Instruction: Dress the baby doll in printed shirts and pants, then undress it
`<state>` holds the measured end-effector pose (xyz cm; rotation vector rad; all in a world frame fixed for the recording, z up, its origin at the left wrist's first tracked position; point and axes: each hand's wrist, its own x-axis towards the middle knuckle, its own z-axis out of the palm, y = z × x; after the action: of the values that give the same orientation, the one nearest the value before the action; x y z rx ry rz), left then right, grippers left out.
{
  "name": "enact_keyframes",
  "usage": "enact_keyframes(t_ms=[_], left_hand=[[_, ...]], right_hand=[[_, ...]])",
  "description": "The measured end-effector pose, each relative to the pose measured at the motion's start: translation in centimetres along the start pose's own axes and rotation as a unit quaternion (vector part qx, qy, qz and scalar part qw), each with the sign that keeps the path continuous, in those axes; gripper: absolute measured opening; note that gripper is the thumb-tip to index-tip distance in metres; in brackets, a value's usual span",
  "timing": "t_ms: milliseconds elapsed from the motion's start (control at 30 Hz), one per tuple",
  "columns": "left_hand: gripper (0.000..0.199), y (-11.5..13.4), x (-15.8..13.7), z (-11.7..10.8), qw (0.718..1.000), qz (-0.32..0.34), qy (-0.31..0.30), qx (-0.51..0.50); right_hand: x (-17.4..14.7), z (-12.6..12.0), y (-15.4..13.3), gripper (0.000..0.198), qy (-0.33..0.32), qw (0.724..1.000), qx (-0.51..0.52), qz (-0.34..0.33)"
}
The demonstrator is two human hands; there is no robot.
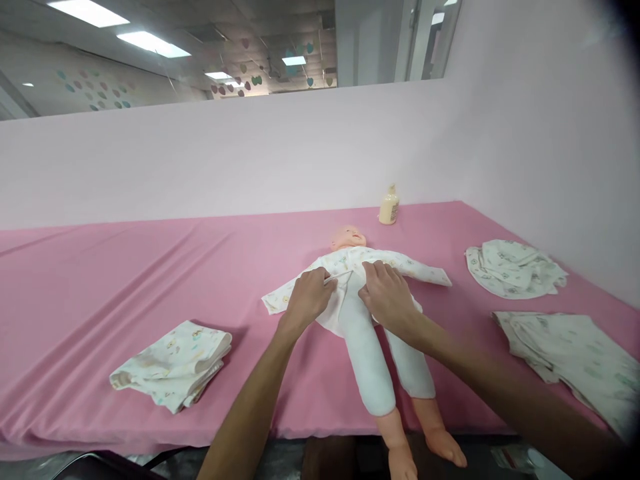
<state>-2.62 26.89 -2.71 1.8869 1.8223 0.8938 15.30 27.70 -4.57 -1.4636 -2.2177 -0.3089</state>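
Note:
A baby doll lies on its back on a pink-covered table, its head toward the wall and its feet past the front edge. It wears a white printed baby shirt with the long sleeves spread to both sides. At the doll's chest, my left hand pinches the shirt's front edge on the left. My right hand is closed on the shirt front to the right, its fingertips curled into the cloth. The shirt hangs open below, over the doll's white cloth body.
A folded printed cloth lies at the left. On the right are a crumpled printed cloth and another folded cloth. A cream pump bottle stands near the back wall. A side wall bounds the table at right.

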Motion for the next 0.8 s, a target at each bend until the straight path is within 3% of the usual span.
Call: enact_keyframes(t_ms=[100, 233, 333, 467, 633, 800], left_hand=[[0.025, 0.1, -0.4, 0.0, 1.000, 0.006, 0.005, 0.030], [0.011, 0.9, -0.8, 0.7, 0.998, 0.011, 0.057, 0.025], [0.011, 1.4, -1.1, 1.5, 0.996, 0.031, 0.089, 0.007], [0.006, 1.7, -1.4, 2.4, 0.995, 0.068, 0.078, 0.006], [0.019, 1.9, -1.7, 3.6, 0.991, 0.121, 0.054, 0.031], [0.024, 1.7, -1.9, 4.5, 0.977, 0.169, 0.077, 0.106]], right_hand=[[-0.6, -0.8, 0.4, 0.019, -0.014, 0.999, -0.030, -0.015], [-2.2, -1.5, 0.3, 0.019, -0.040, 0.998, -0.045, -0.018], [-3.3, -1.7, 0.0, 0.019, -0.052, 0.996, -0.065, -0.016], [-3.3, -1.6, 0.5, 0.022, -0.045, 0.996, -0.077, -0.013], [-2.3, -2.2, 2.5, 0.023, -0.046, 0.995, 0.070, 0.048], [-2.6, -3.2, 4.0, 0.033, -0.080, 0.965, 0.224, 0.107]])
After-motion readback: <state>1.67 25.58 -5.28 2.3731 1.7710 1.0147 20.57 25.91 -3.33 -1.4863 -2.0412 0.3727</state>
